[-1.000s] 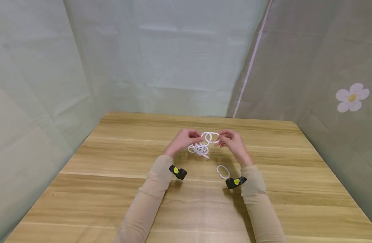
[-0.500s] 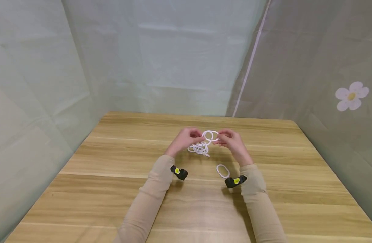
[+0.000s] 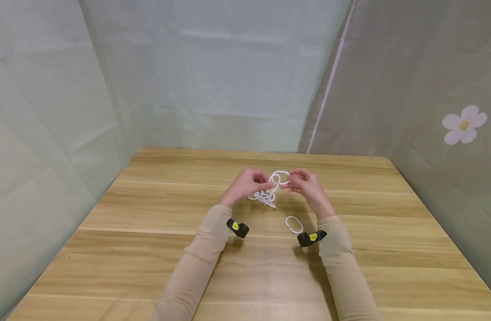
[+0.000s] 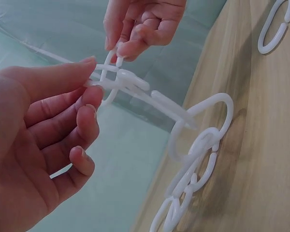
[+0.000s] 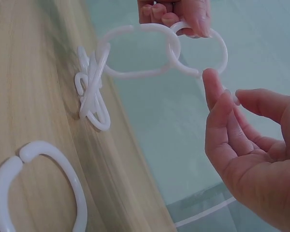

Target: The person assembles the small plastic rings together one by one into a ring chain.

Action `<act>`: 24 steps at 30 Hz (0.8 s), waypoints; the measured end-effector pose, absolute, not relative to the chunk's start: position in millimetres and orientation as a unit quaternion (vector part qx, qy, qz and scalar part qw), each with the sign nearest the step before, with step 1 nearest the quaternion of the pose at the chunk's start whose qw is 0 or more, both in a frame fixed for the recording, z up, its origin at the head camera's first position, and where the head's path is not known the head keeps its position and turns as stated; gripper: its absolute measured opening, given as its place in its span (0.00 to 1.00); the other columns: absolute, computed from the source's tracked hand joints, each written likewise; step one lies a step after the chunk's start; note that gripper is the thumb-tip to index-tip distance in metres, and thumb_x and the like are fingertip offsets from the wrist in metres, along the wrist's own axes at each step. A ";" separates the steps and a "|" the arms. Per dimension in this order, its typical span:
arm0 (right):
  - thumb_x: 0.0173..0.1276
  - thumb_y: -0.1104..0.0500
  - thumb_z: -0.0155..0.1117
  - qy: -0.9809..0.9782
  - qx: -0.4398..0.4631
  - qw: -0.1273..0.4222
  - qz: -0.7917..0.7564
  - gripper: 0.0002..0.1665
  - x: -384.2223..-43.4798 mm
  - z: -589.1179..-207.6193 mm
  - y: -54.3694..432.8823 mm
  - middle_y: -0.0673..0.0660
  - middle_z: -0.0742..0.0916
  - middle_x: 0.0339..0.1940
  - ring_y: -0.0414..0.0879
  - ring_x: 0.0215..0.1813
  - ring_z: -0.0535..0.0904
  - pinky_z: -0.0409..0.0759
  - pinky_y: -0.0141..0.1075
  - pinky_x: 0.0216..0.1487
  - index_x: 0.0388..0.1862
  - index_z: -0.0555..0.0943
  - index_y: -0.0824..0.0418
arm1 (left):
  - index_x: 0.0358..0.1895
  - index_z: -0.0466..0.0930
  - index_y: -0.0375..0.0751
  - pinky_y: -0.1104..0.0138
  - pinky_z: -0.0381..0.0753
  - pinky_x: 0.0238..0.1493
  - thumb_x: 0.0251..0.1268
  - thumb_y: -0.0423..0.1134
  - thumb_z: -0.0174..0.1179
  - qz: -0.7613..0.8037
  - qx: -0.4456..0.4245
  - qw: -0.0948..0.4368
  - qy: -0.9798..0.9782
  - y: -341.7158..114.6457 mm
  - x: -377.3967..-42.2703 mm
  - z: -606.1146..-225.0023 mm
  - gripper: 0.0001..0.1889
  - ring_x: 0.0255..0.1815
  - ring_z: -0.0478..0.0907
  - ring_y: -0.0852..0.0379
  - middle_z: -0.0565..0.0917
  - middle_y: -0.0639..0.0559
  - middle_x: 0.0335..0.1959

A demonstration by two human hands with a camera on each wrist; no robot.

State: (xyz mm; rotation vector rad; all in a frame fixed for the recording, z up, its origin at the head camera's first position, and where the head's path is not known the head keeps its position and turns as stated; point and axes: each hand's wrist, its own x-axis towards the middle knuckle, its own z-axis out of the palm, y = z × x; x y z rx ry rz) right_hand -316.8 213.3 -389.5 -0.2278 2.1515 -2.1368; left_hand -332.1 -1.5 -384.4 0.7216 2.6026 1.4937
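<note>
White plastic oval chain links, each with a small split, are in both hands. My left hand (image 3: 249,183) pinches the top link (image 5: 223,50) of a chain between thumb and forefinger. From it the linked rings (image 3: 266,196) hang down in a bunch toward the table. Across from it, my right hand (image 3: 308,189) pinches the end of another link (image 3: 280,171) between thumb and fingertips. The two held links cross each other; whether they are fully hooked together I cannot tell. The right fingertips hide part of that link.
One loose white link (image 5: 80,198) lies on the wooden table (image 3: 149,249), just in front of the right wrist. Pale curtains (image 3: 237,89) surround the table's back and sides. A black camera (image 3: 239,228) is strapped to each wrist.
The left hand has shifted slightly right, closer to the right hand. The link in the right hand has risen a little, and the crossing links have changed their angle.
</note>
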 end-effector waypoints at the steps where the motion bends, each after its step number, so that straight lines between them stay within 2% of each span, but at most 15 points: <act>1: 0.73 0.65 0.52 0.707 -0.075 0.049 -0.701 0.18 -316.9 -389.3 213.3 0.46 0.84 0.29 0.37 0.32 0.86 0.82 0.29 0.39 0.56 0.65 0.74 | 0.32 0.82 0.38 0.71 0.75 0.32 0.60 0.41 0.68 0.484 0.236 0.029 0.842 -1.1 -332.1 -384.4 0.09 0.28 0.76 0.61 0.83 0.50 0.26; 6: 0.73 0.65 0.52 0.703 -0.088 0.055 -0.703 0.17 -317.6 -390.1 211.9 0.48 0.85 0.33 0.38 0.34 0.86 0.83 0.31 0.41 0.56 0.66 0.73 | 0.32 0.82 0.37 0.73 0.75 0.32 0.61 0.41 0.67 0.478 0.246 0.025 0.843 0.6 -333.0 -385.4 0.09 0.27 0.76 0.62 0.83 0.50 0.26; 13: 0.73 0.67 0.51 0.687 -0.110 0.071 -0.714 0.09 -316.5 -391.0 207.2 0.48 0.86 0.34 0.38 0.34 0.86 0.83 0.29 0.41 0.50 0.69 0.67 | 0.33 0.81 0.36 0.74 0.75 0.29 0.61 0.40 0.66 0.475 0.256 0.021 0.842 1.5 -332.8 -387.2 0.09 0.26 0.76 0.60 0.82 0.49 0.26; 19: 0.73 0.65 0.52 0.703 -0.110 0.064 -0.699 0.18 -317.0 -391.9 212.5 0.45 0.85 0.33 0.36 0.34 0.84 0.82 0.30 0.42 0.57 0.68 0.74 | 0.34 0.81 0.36 0.73 0.75 0.31 0.62 0.40 0.66 0.479 0.243 0.029 0.843 -0.6 -331.0 -388.6 0.09 0.33 0.81 0.47 0.83 0.48 0.28; 24: 0.74 0.62 0.53 0.717 -0.098 0.054 -0.688 0.20 -317.1 -390.2 217.8 0.43 0.84 0.29 0.35 0.31 0.82 0.81 0.29 0.40 0.58 0.69 0.76 | 0.35 0.82 0.37 0.72 0.76 0.32 0.62 0.41 0.65 0.479 0.235 0.037 0.845 -2.2 -330.5 -389.2 0.10 0.37 0.81 0.42 0.83 0.47 0.29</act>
